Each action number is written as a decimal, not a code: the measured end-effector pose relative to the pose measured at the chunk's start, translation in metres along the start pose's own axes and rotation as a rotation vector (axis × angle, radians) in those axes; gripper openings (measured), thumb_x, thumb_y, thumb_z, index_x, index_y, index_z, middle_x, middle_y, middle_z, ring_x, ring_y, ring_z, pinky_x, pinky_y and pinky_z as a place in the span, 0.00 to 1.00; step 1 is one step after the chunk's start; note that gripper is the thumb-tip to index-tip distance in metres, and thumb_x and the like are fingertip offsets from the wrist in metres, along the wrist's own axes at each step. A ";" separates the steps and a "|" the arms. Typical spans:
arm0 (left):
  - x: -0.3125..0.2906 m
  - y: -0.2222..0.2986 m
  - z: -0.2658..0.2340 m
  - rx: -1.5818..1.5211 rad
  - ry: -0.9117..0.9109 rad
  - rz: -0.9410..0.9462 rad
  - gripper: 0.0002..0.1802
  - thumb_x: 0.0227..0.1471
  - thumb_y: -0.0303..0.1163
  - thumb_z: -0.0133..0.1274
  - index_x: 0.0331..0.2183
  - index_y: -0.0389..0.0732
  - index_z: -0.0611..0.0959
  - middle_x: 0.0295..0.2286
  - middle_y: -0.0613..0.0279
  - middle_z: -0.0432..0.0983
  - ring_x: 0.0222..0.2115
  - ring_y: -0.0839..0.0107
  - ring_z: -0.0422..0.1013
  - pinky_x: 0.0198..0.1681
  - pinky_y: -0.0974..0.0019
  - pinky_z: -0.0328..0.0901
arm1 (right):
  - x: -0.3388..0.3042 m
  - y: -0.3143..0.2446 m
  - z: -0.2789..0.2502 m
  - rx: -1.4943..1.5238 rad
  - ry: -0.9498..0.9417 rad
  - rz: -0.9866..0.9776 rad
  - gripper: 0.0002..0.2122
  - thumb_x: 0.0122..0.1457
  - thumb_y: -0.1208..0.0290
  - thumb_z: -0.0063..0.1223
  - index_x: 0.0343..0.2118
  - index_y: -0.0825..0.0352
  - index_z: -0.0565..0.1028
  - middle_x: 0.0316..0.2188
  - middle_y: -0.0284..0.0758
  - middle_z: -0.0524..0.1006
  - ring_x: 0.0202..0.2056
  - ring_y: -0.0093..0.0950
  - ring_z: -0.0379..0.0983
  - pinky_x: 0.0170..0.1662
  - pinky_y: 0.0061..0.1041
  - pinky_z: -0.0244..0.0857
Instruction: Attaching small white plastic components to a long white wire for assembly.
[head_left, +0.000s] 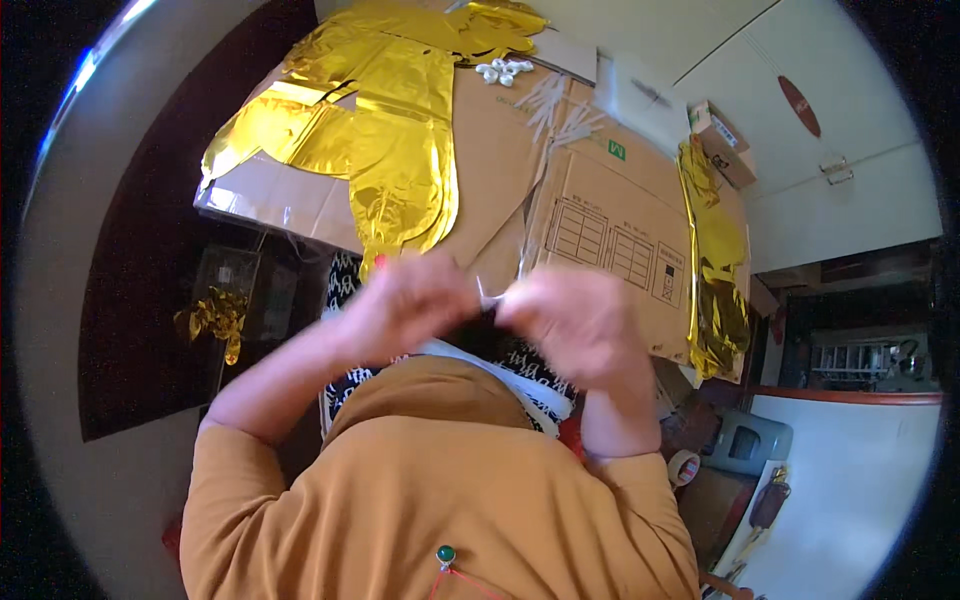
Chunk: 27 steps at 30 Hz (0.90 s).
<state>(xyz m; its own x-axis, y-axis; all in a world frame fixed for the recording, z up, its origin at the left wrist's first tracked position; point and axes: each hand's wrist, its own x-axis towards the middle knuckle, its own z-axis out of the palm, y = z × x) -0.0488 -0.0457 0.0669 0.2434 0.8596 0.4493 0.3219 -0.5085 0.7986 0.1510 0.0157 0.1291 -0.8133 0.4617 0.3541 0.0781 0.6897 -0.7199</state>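
Note:
My left hand and my right hand meet in front of my body, just off the near edge of the cardboard. Both have their fingers closed in a pinch and are slightly smeared by motion. Between the fingertips shows a thin white strip, small and mostly hidden by the fingers. Gold foil balloons, flat and uninflated, hang over the cardboard's near edge beside my left hand. Thin white strips lie loose in a bunch farther back, next to several small white rolls.
A large flattened cardboard sheet covers the work surface. More gold foil lies along its right edge, near a small carton. A tape roll and a grey-green plastic case are low at right. Gold scraps sit at left.

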 end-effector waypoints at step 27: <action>0.005 0.025 -0.012 -0.897 0.067 -0.234 0.08 0.52 0.26 0.50 0.32 0.34 0.82 0.24 0.63 0.73 0.25 0.77 0.67 0.29 0.72 0.62 | 0.000 0.028 0.009 0.307 -0.006 0.181 0.04 0.56 0.75 0.48 0.27 0.67 0.72 0.21 0.36 0.71 0.24 0.30 0.69 0.30 0.25 0.63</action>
<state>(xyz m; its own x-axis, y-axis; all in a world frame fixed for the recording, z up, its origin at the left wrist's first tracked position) -0.0501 -0.0531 0.0936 0.1988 0.9509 0.2373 -0.4786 -0.1171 0.8702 0.1477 0.0299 0.1033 -0.8057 0.5569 0.2019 0.0450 0.3973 -0.9166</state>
